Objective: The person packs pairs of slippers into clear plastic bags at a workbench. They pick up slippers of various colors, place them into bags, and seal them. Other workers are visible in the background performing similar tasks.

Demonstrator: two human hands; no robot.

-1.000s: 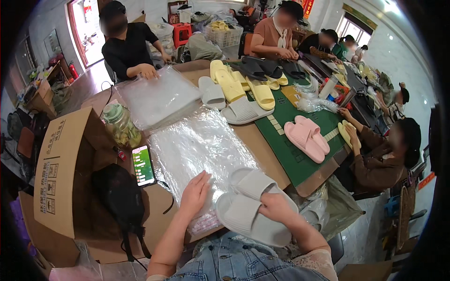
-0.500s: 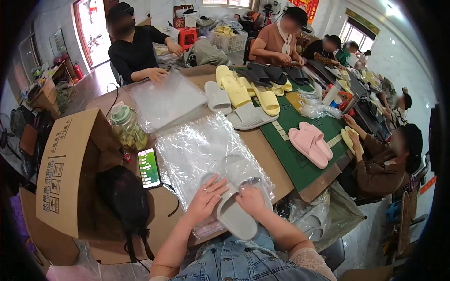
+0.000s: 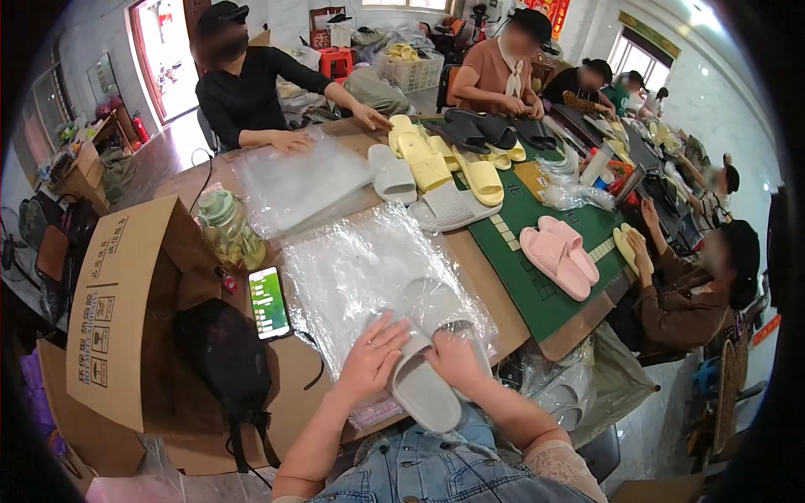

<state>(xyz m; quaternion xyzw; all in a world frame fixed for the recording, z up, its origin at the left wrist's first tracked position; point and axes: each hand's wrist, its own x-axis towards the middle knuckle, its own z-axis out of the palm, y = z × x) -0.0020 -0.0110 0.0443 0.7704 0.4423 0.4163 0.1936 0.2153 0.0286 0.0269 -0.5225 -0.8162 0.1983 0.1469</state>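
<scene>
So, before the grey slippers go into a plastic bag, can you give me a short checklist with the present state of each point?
1. Both slippers together: ok. The grey slippers lie stacked as a pair on the clear plastic bags.
2. Left hand on the pair: ok, it rests flat on the slippers' left side.
3. Right hand on the pair: ok, it presses on their right side.
4. A bag opened to receive them: cannot tell; the bags look flat.
5. Phone apart from the bags: ok, it lies beside the stack's left edge.
</scene>
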